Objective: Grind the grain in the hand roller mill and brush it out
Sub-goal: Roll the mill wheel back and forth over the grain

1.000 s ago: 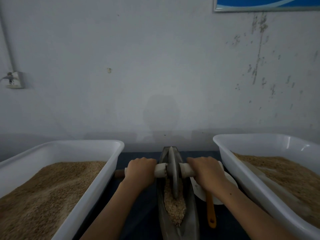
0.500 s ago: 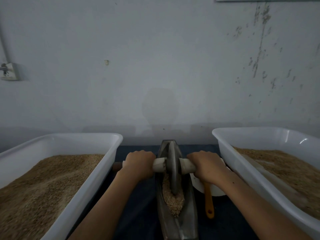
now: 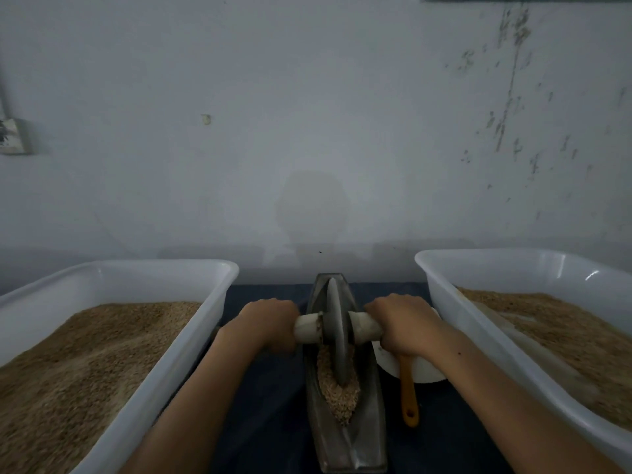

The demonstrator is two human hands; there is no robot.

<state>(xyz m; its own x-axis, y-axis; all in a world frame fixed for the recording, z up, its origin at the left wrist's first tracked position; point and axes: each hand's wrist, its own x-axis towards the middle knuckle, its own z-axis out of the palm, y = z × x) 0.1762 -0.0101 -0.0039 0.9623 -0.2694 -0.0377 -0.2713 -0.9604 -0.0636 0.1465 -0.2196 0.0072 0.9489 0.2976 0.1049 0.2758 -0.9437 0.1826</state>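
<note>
Left hand: my left hand [image 3: 270, 325] is wrapped tight around the left end of the pale wooden axle handle [image 3: 362, 326], fingers curled under it.
Right hand: my right hand [image 3: 402, 323] is clenched the same way around the right end of that handle.
Wheel: the thin grey metal grinding disc [image 3: 337, 331] stands upright in the groove, toward the far half of the narrow boat-shaped metal mill trough [image 3: 367, 415].
Grain: a small heap of coarse tan grain [image 3: 338, 391] lies in the trough, just on my side of the wheel and touching it.
Risk, tilt: if one hand pushes harder, I judge the wheel could lean and ride up the trough wall, throwing grain onto the dark blue table [image 3: 270, 405].
Risk, overrun: a long pull toward me could plough the heap out over the near tip.
Risk, trough: it looks unclamped, so it may slide or rock under a hard stroke.
Risk, knuckles: both fists pass close to the rim; a dip could scrape them.
Risk, neighbours: the white plastic tubs of brown grain, left [image 3: 178, 343] and right [image 3: 485, 336], crowd my forearms.
Brush: the orange-handled tool [image 3: 408, 395] rests on a white round dish [image 3: 427, 372] just beside my right wrist; a swing could knock it away.
</note>
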